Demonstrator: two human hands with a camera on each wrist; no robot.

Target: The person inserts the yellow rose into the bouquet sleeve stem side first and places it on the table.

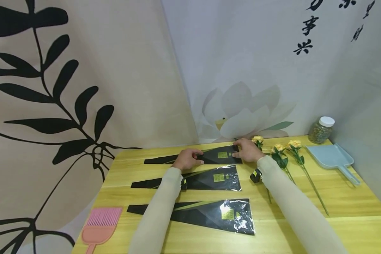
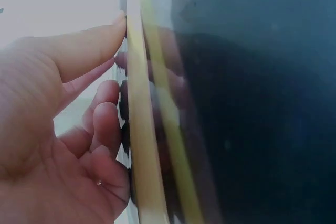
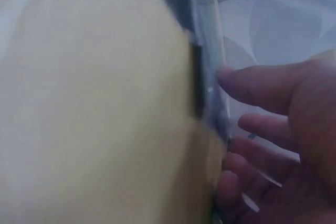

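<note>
Three black, tapered flower sleeves with clear plastic and a gold stripe lie in a column on the table: the far sleeve, the middle sleeve and the near sleeve. My left hand rests at the middle of the far sleeve; in the left wrist view its thumb meets the edge and the other fingers bend loosely. At the wide right end of that sleeve, my right hand touches the plastic, fingers spread and relaxed. The right wrist view shows its thumb against the plastic edge.
Yellow roses on long stems lie right of the sleeves, one partly behind the right arm. A light blue dustpan and a white-lidded jar stand at the right. A pink brush lies front left. Printed cloth hangs behind the table.
</note>
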